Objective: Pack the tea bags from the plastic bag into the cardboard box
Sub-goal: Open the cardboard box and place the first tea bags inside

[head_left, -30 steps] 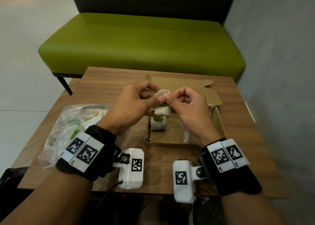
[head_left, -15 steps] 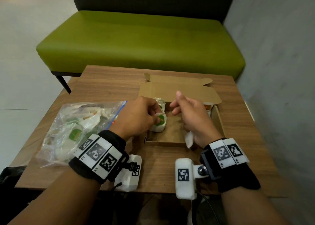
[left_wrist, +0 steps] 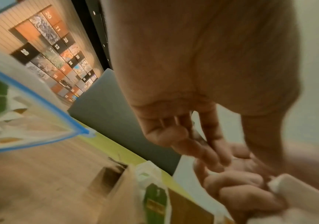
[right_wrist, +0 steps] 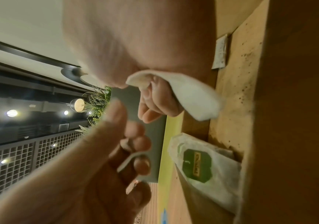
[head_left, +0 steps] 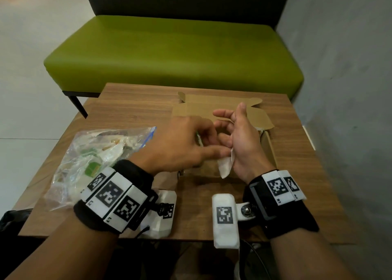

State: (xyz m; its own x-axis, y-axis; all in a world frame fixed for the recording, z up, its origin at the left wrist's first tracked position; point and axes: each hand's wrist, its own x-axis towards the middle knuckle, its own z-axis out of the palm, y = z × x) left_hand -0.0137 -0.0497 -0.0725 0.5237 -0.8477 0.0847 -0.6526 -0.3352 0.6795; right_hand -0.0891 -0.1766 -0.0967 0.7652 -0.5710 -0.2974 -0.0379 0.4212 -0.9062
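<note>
The open cardboard box (head_left: pixel 270 150) lies on the table under my hands, its lid flap folded back. My right hand (head_left: pixel 241 137) hovers over it with thumb and forefinger straight, while the lower fingers curl round a white tea bag (head_left: pixel 225 166) (right_wrist: pixel 191 97). My left hand (head_left: pixel 182 148) reaches across to it, thumb touching that bag, and its fingers pinch a thin white paper tag (right_wrist: pixel 130 159). A tea bag with a green label (right_wrist: pixel 199 165) (left_wrist: pixel 155 200) leans inside the box, and another (right_wrist: pixel 221 51) lies flat there. The plastic bag (head_left: pixel 91 159) of tea bags lies at the left.
The wooden table (head_left: pixel 137 108) is small, and its front edge runs just under my wrists. A green bench (head_left: pixel 169 52) stands behind it and a grey wall (head_left: pixel 350 89) closes the right side.
Both hands came down from above the box. My left hand set a green-labelled tea bag in the box, then moved right to my right hand, whose thumb and forefinger have straightened.
</note>
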